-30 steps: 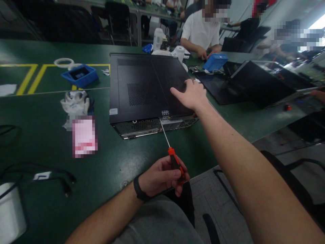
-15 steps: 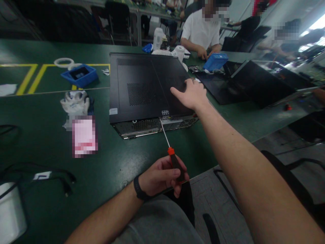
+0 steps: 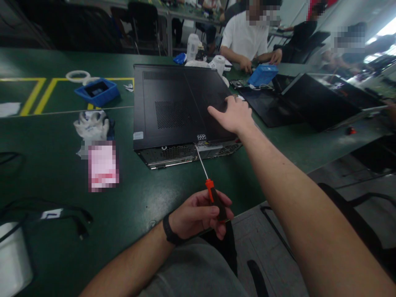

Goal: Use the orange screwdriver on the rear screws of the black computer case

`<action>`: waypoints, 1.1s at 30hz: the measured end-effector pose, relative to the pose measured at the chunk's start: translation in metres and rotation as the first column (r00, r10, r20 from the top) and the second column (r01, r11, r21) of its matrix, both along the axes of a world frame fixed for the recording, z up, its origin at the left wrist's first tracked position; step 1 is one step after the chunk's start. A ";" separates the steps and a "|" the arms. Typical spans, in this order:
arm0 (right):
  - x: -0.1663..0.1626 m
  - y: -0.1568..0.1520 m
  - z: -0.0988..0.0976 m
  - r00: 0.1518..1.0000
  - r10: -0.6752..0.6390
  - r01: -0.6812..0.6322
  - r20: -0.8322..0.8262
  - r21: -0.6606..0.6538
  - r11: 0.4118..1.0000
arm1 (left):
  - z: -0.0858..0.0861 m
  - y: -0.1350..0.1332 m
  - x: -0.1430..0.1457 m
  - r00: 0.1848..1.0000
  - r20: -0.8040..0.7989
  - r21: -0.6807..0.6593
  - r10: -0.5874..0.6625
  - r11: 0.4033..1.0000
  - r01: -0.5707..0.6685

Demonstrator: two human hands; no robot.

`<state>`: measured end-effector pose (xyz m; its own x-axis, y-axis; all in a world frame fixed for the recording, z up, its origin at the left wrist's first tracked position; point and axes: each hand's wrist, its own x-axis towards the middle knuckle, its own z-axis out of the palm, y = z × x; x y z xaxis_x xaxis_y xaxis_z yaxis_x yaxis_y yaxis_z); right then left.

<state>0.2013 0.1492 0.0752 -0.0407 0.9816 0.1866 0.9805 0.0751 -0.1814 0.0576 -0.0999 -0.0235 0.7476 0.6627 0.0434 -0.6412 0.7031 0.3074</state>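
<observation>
A black computer case [image 3: 173, 88] lies on its side on the green table, its vented back edge facing me. My left hand [image 3: 202, 212], with a black band at the wrist, is closed around the handle of a red and black screwdriver [image 3: 212, 194]. The screwdriver's shaft runs up to the back edge of the case, and its tip meets that edge near a small checkered label [image 3: 201, 137]. What the tip bears on is too small to make out. My right hand [image 3: 236, 114] rests on the right side of the case top, fingers spread over its far edge.
To the left lie a blue bin [image 3: 97, 93], work gloves [image 3: 91, 126], a pink-white blurred item [image 3: 103, 167] and black cables [image 3: 68, 216]. A white container [image 3: 14, 260] stands near left. Across the table a person [image 3: 246, 35] works beside a blue box [image 3: 262, 75]; another open case [image 3: 321, 99] sits right.
The screwdriver handle has shifted and turned slightly to the right in my left hand, with the fingers moving along. The person opposite has raised one hand above the blue box. My right hand stays put.
</observation>
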 end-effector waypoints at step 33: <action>0.002 0.003 -0.003 1.000 0.009 -0.009 0.006 0.003 1.000 | -0.004 0.000 0.003 0.999 0.030 0.060 0.015 0.998 -0.017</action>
<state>0.2031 0.1518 0.0725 -0.0511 0.9806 0.1893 0.9809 0.0849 -0.1752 0.0602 -0.1000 -0.0274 0.7348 0.6700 0.1057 -0.6616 0.6736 0.3294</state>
